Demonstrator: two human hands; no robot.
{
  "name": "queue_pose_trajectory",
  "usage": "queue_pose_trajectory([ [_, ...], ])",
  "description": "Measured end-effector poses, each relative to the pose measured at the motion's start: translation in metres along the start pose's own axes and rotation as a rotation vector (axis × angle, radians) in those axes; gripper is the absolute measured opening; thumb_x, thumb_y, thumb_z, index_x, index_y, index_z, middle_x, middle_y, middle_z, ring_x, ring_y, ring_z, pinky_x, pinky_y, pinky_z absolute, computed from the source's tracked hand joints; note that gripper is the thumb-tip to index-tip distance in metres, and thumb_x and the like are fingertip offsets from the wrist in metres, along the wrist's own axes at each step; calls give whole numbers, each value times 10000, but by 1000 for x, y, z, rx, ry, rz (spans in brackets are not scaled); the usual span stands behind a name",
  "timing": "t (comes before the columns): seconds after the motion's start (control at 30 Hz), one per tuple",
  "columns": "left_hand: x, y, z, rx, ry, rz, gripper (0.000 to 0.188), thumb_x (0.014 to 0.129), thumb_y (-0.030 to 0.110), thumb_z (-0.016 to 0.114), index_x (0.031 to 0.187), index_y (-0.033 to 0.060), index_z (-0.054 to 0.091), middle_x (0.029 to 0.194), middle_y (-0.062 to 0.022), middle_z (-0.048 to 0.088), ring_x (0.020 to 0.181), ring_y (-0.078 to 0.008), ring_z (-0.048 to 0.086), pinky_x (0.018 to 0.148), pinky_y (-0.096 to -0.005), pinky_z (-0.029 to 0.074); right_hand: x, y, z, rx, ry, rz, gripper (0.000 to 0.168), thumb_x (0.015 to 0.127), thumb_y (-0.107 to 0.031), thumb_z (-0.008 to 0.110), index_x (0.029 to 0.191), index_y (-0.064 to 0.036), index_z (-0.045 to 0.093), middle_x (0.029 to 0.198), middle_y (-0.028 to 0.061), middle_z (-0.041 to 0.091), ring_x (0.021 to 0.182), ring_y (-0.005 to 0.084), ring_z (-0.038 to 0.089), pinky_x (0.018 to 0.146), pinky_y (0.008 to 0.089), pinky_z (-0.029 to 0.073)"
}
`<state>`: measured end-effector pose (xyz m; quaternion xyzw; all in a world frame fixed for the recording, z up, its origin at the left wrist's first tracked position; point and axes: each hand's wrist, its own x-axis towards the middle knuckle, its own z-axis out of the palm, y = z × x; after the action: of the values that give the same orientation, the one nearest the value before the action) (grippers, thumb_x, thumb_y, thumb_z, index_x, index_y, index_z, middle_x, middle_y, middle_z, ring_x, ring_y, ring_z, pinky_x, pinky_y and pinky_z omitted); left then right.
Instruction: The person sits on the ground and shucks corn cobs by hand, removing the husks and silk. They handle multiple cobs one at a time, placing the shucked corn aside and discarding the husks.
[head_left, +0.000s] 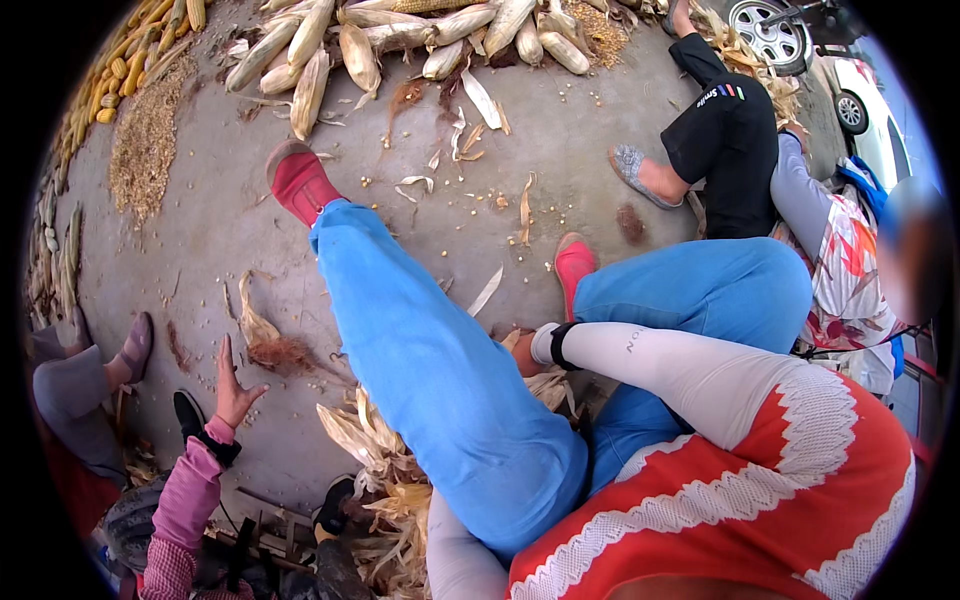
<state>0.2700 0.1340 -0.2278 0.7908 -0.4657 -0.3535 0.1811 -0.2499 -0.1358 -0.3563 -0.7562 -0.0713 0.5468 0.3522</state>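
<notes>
My right hand (528, 355) shows only in part past the white sleeve cuff and black wristband; my blue-trousered left leg (427, 360) covers its fingers. Whether it holds anything cannot be told. Dry corn husks (553, 386) lie just beneath it. The white sleeve (459, 551) of my left arm runs behind the same leg, and my left hand is out of view. More loose husks (386, 487) are heaped beside that leg. In front of my red shoes (304, 180) lies a pile of corn ears in dry husks (360, 60).
Husked yellow corn ears (139, 56) and loose kernels (146, 142) lie at the far left. A co-worker's open hand (236, 390) reaches in from the left. Another person in black trousers (724, 142) sits at the right. Corn silk (281, 354) and husk scraps litter the concrete floor (247, 232).
</notes>
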Motion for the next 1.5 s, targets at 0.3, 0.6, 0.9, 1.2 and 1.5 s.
queue_pose_trajectory([
  [0.3,15,-14,59,158,98,12,992,683,11,718,1466,41,109,1407,-194,326,1280,-365,361,1075,-395,305,-75,-61,-70,194,346,54,357,753,-195,593,1082,-61,634,1046,163,648,981,345,608,836,415,477],
  [0.6,-255,150,449,199,-3,-504,411,880,303,440,1179,30,511,1116,-128,531,1027,-317,517,842,-445,417,-129,-99,-95,275,601,318,387,737,-76,526,1107,-29,628,1103,193,631,1048,347,589,921,393,456],
  [0.9,-401,270,390,191,-497,-819,437,895,239,485,1326,275,425,1265,-137,491,1139,-356,503,950,-494,385,-137,-93,-78,199,706,193,354,766,-127,544,1096,-45,641,1076,193,642,1002,345,611,901,394,470],
  [1.2,-493,300,454,-139,-648,-1273,540,873,319,492,1387,274,332,1416,-127,379,1229,-337,465,1018,-498,334,-184,-109,-89,321,888,219,323,755,-92,536,1046,-28,660,1038,182,658,958,322,632,863,376,497],
  [1.5,-399,305,455,-448,-211,-753,481,808,326,568,1255,200,442,1291,-150,470,1147,-342,516,945,-472,393,-171,-123,-79,389,955,162,296,755,-123,563,1017,-47,678,863,189,678,655,273,663,632,384,532],
])
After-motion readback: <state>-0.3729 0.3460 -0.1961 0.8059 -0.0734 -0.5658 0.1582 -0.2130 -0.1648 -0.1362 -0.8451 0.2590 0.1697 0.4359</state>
